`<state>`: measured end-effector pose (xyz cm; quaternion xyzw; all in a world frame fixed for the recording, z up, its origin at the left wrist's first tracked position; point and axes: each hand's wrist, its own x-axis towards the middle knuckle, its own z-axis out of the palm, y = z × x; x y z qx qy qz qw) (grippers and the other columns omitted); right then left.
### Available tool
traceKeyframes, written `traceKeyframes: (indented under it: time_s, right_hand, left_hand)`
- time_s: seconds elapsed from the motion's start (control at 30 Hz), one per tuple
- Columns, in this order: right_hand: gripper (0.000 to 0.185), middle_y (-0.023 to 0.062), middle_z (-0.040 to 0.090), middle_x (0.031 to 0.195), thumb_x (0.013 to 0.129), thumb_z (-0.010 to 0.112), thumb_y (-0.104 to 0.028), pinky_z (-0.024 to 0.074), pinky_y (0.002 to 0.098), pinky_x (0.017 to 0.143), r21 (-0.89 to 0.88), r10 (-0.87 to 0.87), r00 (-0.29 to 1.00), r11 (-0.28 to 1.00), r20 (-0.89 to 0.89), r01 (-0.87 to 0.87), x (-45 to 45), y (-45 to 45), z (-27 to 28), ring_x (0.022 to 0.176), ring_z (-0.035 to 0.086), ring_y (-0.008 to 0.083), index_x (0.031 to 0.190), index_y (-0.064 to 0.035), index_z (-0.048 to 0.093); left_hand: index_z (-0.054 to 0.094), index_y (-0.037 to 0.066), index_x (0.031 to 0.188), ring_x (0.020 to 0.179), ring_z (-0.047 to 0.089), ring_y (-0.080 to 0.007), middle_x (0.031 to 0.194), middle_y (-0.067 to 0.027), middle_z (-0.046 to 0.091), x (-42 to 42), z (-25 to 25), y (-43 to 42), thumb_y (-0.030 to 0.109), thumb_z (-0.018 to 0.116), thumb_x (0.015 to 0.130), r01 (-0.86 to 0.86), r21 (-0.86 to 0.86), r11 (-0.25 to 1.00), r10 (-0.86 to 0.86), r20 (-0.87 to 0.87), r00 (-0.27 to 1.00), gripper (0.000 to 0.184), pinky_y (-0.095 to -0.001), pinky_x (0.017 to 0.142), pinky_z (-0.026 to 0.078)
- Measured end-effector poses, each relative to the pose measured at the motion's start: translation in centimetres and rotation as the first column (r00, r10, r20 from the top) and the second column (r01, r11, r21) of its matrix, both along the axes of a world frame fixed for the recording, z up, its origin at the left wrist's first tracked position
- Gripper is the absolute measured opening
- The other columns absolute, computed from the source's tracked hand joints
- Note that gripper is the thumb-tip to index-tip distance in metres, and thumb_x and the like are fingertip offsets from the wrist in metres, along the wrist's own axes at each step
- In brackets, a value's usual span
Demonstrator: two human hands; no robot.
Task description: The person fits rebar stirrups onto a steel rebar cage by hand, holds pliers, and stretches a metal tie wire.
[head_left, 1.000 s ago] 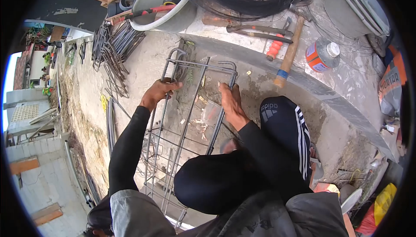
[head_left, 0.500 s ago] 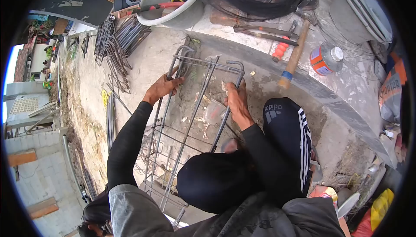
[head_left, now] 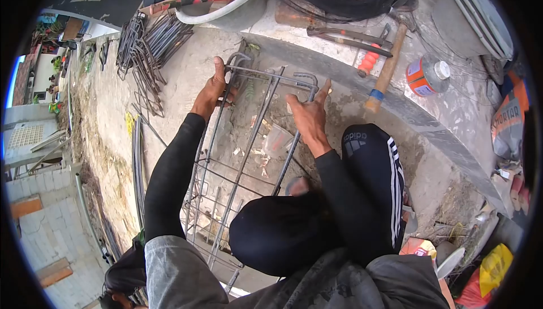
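Note:
A rebar cage (head_left: 245,165) of long steel bars and thinner cross ties stretches from my knees toward the far side, its hooked bar ends at the top. My left hand (head_left: 213,93) is at the cage's far left corner, thumb pointing up and fingers curled round the bar. On the right side bar, my right hand (head_left: 310,119) rests with thumb and forefinger spread apart; its other fingers are partly hidden. A stirrup (head_left: 263,75) crosses between the two hands near the hooked ends.
Bent stirrups (head_left: 148,54) lie piled at upper left. A tub (head_left: 223,12), a coil of black wire (head_left: 345,1), a hammer (head_left: 387,71), cutters (head_left: 348,40) and a plastic bottle (head_left: 428,76) stand or lie along the far ledge. Another person (head_left: 124,275) is at lower left.
My left hand has shifted up toward the corner and its thumb now points up. My right hand's grip has loosened, with thumb and forefinger spreading apart. The cage stays nearly in place.

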<state>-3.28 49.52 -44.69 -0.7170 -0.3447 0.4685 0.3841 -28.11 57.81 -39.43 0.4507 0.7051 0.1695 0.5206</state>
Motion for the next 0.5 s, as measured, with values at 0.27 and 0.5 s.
traceKeyframes:
  time_s: [0.27, 0.5]
  right_hand:
    - [0.065, 0.0275, 0.071, 0.097, 0.09, 0.062, -0.032, 0.052, 0.0524, 0.091, -0.014, 0.04, 0.99, 0.999, 0.137, -0.038, 0.4, -0.1, -0.9, 0.094, 0.07, 0.047, 0.143, -0.0044, 0.036]
    - [0.05, 0.0272, 0.07, 0.094, 0.088, 0.063, -0.028, 0.0501, 0.0544, 0.088, 0.026, 0.036, 0.995, 0.999, 0.094, -0.039, 1.0, -0.3, 0.1, 0.093, 0.069, 0.0481, 0.126, -0.0012, 0.044]
  left_hand:
    - [0.046, 0.01, 0.153, 0.082, 0.059, -0.0196, 0.097, -0.0124, 0.064, 0.7, -0.3, -0.8, 0.093, 0.035, 0.085, 0.019, 0.098, 0.995, -0.022, 0.03, 0.999, 0.108, -0.0345, 0.071, 0.05]
    - [0.05, 0.013, 0.147, 0.074, 0.059, -0.0194, 0.091, -0.0101, 0.066, 1.3, -0.5, 0.1, 0.079, 0.036, 0.093, -0.061, 0.0, 0.998, 0.061, -0.01, 0.998, 0.086, -0.0353, 0.064, 0.048]
